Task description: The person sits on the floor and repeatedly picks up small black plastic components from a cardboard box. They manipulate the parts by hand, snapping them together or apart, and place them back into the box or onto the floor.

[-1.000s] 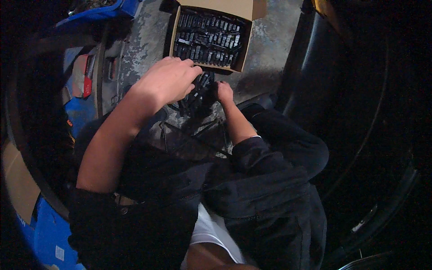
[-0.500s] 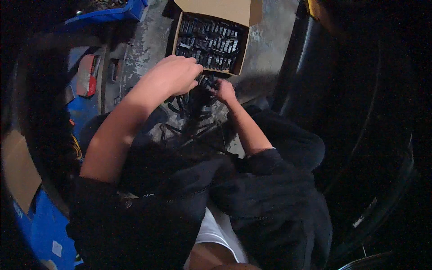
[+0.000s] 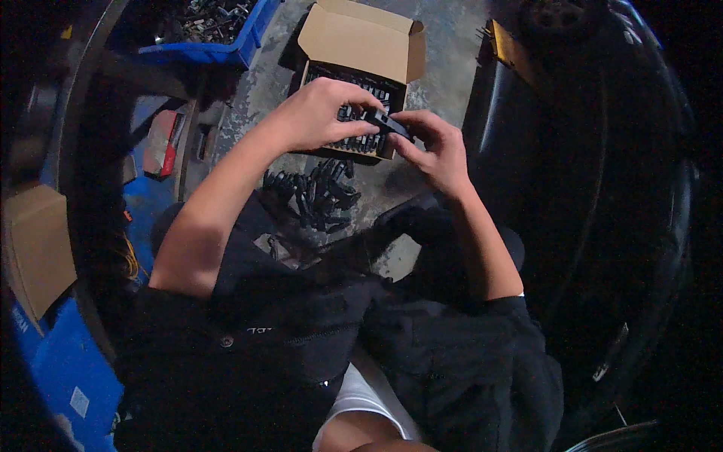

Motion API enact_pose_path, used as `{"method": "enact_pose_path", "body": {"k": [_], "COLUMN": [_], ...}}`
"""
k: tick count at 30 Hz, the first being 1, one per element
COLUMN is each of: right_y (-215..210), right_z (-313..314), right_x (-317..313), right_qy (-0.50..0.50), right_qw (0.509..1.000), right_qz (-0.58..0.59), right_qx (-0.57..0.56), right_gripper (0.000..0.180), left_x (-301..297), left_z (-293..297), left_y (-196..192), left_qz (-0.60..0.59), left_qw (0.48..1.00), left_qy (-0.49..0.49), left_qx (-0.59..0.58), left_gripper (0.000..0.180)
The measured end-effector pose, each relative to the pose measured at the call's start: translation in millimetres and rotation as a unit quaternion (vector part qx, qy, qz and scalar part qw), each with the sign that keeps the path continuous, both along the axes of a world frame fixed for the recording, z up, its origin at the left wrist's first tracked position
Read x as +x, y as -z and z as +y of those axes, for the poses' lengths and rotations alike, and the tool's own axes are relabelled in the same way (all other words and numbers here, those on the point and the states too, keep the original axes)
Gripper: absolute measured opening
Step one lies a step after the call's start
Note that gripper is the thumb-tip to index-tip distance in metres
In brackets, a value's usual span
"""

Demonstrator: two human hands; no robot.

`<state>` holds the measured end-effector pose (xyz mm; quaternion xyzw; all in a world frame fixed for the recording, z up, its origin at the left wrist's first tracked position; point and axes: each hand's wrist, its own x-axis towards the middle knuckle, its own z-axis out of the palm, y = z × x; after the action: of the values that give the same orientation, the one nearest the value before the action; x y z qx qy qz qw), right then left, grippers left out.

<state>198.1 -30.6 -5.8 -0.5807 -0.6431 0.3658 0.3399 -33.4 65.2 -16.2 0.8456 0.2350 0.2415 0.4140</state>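
Note:
Between my two hands is a small black part (image 3: 390, 123), dark and oblong, too small to name more exactly. My left hand (image 3: 331, 113) pinches its left end between thumb and fingers, and my right hand (image 3: 435, 147) grips its right end. Both are held over an open cardboard box (image 3: 358, 45), whose lid is folded back. Rows of similar black parts (image 3: 354, 139) fill the box, partly hidden behind my hands. On the floor nearer to me lies a loose pile of black parts (image 3: 324, 196).
A blue bin (image 3: 226, 54) with many mixed metal pieces stands at the far left. A red and white box (image 3: 162, 143) lies below it. Farther left are a brown carton (image 3: 41, 248) and blue sheeting (image 3: 75, 377). A dark curved panel (image 3: 493, 128) rises on the right.
My hands have risen from the pile beside the box to above the box. A black part is now held between them. The view has shifted, showing more of the lid and blue bin.

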Motion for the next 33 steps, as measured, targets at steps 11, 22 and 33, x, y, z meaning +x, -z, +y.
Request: {"method": "enact_pose_path", "body": {"k": [11, 22, 33], "right_y": [-34.6, -21.4, -18.4], "right_z": [11.6, 8.4, -1.0], "right_x": [31.2, 54.0, 55.9], "right_qy": [0.031, 0.045, 0.057], "right_qw": [0.987, 0.971, 0.989], "right_qz": [0.157, 0.235, 0.14], "right_qx": [-0.019, 0.002, 0.0], "right_gripper": [0.041, 0.039, 0.035], "left_x": [39.2, 63.7, 60.6], "left_z": [-11.4, -20.6, -25.9], "left_y": [-7.8, 4.0, 1.0], "left_qz": [-0.102, -0.151, -0.182], "left_qw": [0.968, 0.934, 0.928], "left_qy": [-0.109, -0.097, -0.088], "left_qx": [-0.201, -0.308, -0.314], "left_gripper": [0.034, 0.036, 0.032]}}
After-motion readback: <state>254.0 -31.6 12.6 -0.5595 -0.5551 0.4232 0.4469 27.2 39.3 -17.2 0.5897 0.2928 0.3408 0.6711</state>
